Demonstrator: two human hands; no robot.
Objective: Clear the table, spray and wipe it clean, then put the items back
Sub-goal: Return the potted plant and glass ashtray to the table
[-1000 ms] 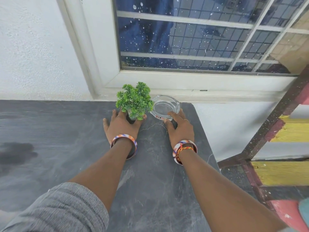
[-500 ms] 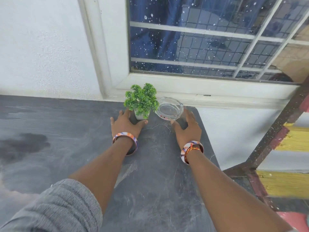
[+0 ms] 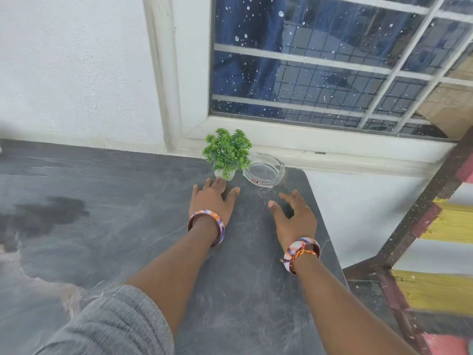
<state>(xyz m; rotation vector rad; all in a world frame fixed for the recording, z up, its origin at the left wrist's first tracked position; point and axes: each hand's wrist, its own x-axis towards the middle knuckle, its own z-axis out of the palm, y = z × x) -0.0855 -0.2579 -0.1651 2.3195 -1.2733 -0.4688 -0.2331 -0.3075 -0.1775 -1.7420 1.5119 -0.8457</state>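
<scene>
at the table's [image 3: 128, 226] far right corner, the light plant [image 3: 227, 152] suits a pot grip, the slippery, breakable ashtray [image 3: 265, 170] a rim grip; left hand [image 3: 212, 198] and right hand [image 3: 294, 216] lie spread, empty.

white textured wall [image 3: 71, 73], barred window [image 3: 320, 60] with speckled glass, white sill [image 3: 332, 147], daylight

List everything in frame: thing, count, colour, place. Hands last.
small green artificial plant in a white pot: 1, green and white, far edge of table, left of ashtray
clear glass ashtray: 1, transparent with red label, far right corner of table
dark grey marbled table: 1, dark grey, wet-looking patch at left
white-framed window: 1, behind the table
patterned bangles: 2, orange, white and blue, one per wrist
left hand: open, fingertips by the pot
right hand: open, short of ashtray
</scene>
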